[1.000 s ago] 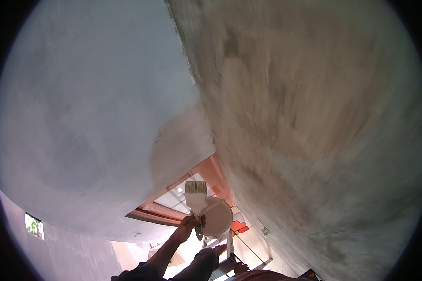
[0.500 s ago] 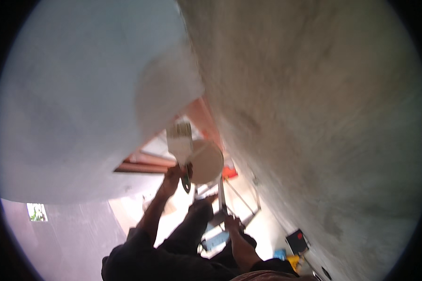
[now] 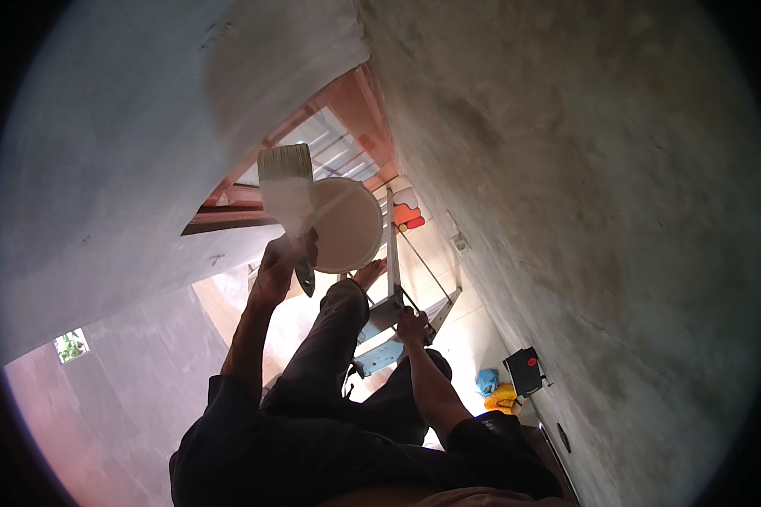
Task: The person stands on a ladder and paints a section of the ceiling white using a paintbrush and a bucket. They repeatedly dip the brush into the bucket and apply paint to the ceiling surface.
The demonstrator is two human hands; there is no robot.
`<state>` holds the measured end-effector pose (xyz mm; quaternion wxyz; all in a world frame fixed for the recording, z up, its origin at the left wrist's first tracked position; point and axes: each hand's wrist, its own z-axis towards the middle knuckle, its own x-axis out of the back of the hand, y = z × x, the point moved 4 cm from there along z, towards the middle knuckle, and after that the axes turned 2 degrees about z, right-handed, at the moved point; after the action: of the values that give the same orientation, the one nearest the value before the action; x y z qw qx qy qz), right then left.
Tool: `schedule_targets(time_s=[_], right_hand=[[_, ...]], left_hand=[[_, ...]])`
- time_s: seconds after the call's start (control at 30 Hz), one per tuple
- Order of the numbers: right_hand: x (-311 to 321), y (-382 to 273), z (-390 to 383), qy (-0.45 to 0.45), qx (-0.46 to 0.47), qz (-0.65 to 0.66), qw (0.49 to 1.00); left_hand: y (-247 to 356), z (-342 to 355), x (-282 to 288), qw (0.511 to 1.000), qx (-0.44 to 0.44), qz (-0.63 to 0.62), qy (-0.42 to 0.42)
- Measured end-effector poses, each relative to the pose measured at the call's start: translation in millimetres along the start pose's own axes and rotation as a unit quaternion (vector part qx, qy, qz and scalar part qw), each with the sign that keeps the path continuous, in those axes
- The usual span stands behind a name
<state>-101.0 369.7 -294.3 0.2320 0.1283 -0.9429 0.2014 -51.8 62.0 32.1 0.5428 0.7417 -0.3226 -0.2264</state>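
My left hand (image 3: 279,262) is wrapped round the green handle of a wide paintbrush (image 3: 285,186), bristles pointing up in the picture and coated pale. Just behind the brush is a round bucket (image 3: 344,221) of pale, creamy liquid; what supports it is hidden. My right hand (image 3: 412,328) grips the metal stepladder (image 3: 395,267) lower down, beside my dark-trousered legs. A bare foot shows on the ladder below the bucket.
A mottled wall (image 3: 583,186) rises at right, a paler surface (image 3: 110,194) at left, with a reddish window frame (image 3: 355,106) between them. A small window (image 3: 71,345) is at lower left. Below lie a coloured mat (image 3: 407,215), a black board (image 3: 524,372), blue and yellow bags.
My view has tilted down, so brush, bucket and ladder sit higher in the picture. More of my legs, right arm and the floor shows.
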Motion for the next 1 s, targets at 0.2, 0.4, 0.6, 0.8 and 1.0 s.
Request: schedule_targets(time_s=[0.2,0.4,0.6,0.8,1.0], right_hand=[[-12.4,4.7,4.8,-0.031,0.035,-0.097,0.994],[-31.1,21.6,16.4,0.044,0.030,-0.066,0.996],[-27.2,29.0,26.7,0.026,0.017,-0.049,0.998],[-6.3,15.3,1.2,0.004,-0.067,0.029,0.997],[-4.4,23.1,-0.9,0.085,-0.029,0.060,0.994]], left_hand=[[-1.9,-4.2,7.1,0.998,0.010,0.016,-0.062],[13.2,-3.8,12.1,0.999,0.031,0.008,0.001],[14.9,-4.9,17.4,0.999,0.023,0.027,-0.018],[23.1,-8.5,20.3,1.000,0.017,0.021,-0.011],[28.4,-7.9,18.2,0.998,0.010,0.051,-0.021]])
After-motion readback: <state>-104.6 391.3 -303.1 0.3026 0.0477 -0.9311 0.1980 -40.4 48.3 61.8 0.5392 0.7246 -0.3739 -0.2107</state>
